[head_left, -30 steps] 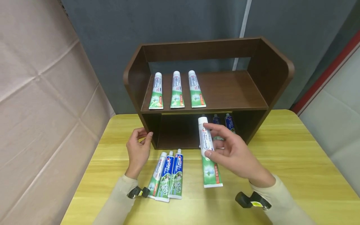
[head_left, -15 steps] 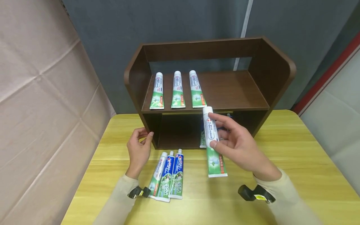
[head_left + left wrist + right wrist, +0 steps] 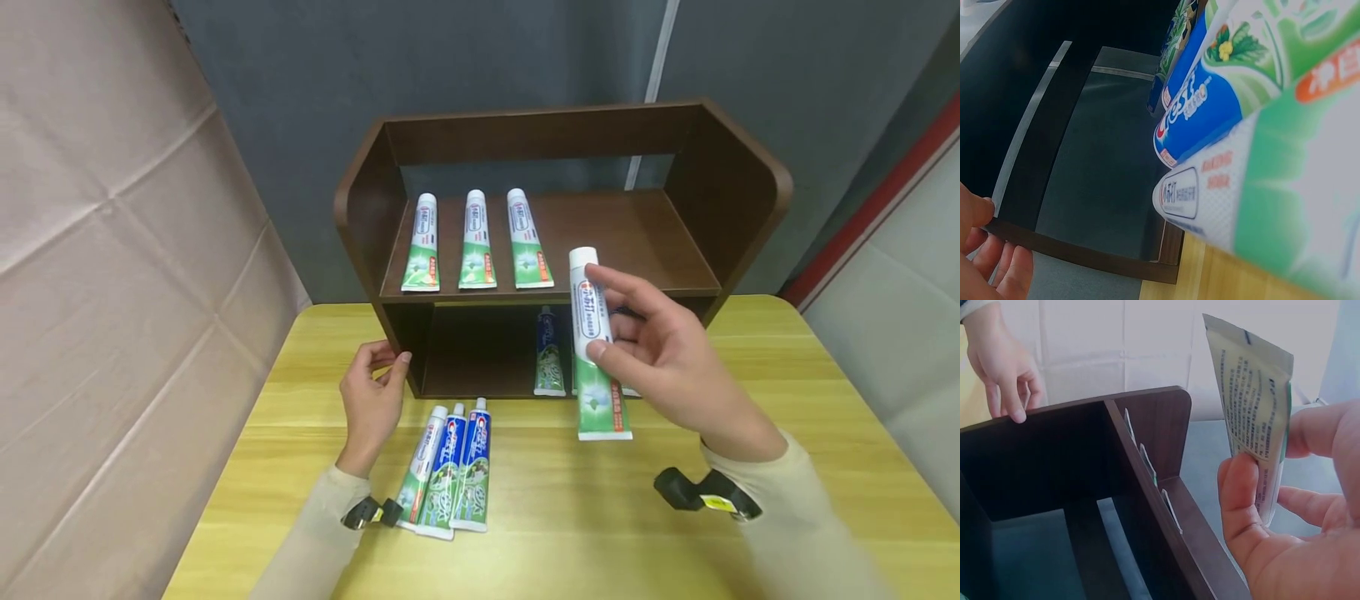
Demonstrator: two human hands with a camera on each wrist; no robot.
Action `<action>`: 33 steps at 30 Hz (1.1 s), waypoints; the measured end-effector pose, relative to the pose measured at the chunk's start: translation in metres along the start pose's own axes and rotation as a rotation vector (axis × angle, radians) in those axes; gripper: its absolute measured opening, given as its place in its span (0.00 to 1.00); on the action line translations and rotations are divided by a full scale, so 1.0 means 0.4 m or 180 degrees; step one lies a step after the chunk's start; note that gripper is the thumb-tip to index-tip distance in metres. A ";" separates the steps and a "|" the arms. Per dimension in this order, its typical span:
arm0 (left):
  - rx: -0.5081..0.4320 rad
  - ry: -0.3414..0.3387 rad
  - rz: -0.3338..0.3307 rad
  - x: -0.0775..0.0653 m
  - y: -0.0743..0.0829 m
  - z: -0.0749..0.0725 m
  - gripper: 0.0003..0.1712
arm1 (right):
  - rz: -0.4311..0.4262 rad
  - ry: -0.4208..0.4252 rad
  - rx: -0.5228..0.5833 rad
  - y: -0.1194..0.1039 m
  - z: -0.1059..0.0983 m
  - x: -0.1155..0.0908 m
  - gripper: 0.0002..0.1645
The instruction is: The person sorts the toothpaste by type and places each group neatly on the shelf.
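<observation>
My right hand (image 3: 667,358) pinches a white-and-green toothpaste tube (image 3: 600,404) between thumb and fingers, cap end up, in front of the shelf's right half. In the right wrist view the tube's printed back (image 3: 1250,400) faces the camera. My left hand (image 3: 372,400) grips the left side panel of the brown two-tier shelf (image 3: 630,242), thumb on one face and fingers on the other. Three matching toothpaste tubes (image 3: 476,242) lie spaced out on the upper tier's left and middle. On the lower tier lies a blue-and-green tube (image 3: 550,354); more beside it are mostly hidden by my right hand.
Before the shelf, on the yellow wood-grain table (image 3: 787,467), lie a white-and-green tube (image 3: 422,467) and two blue-and-green tubes (image 3: 472,467), close together. A dark panel (image 3: 510,58) stands behind the shelf, with a pale cloth wall (image 3: 135,275) at left.
My right hand has carried the toothpaste tube up and to the right, from in front of the lower tier toward the upper board's front edge. My left hand stays at the side panel.
</observation>
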State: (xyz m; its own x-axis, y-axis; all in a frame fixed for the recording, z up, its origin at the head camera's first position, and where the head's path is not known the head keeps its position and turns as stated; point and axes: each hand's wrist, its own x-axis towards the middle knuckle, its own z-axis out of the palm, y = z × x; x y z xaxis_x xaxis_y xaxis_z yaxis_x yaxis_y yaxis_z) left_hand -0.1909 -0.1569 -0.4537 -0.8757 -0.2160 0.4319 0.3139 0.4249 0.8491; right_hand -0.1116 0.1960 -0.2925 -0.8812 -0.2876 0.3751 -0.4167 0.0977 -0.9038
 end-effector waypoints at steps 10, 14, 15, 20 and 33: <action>-0.0013 0.0009 -0.0015 0.002 0.001 0.004 0.15 | 0.0073 0.0097 -0.0254 -0.028 -0.024 0.020 0.41; 0.0024 0.0011 -0.0011 0.001 0.000 0.003 0.15 | 0.0018 0.0104 -0.0389 -0.031 -0.031 0.031 0.40; 0.0036 0.0010 -0.0011 0.001 0.000 0.003 0.15 | 0.0004 0.0108 -0.0409 -0.031 -0.032 0.035 0.39; 0.0042 0.0006 -0.0004 0.000 0.000 0.001 0.15 | 0.0008 0.0121 -0.0477 -0.036 -0.041 0.053 0.37; 0.0017 0.0006 -0.0021 -0.001 0.000 0.000 0.15 | 0.0039 0.0165 -0.0793 -0.044 -0.065 0.100 0.36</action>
State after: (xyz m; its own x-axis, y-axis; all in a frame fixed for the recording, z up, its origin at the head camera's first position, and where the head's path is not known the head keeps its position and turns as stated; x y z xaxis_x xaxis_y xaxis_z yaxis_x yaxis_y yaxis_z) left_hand -0.1907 -0.1567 -0.4541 -0.8771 -0.2204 0.4268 0.3062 0.4281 0.8503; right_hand -0.1455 0.2075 -0.2564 -0.8942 -0.2364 0.3803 -0.4423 0.3346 -0.8321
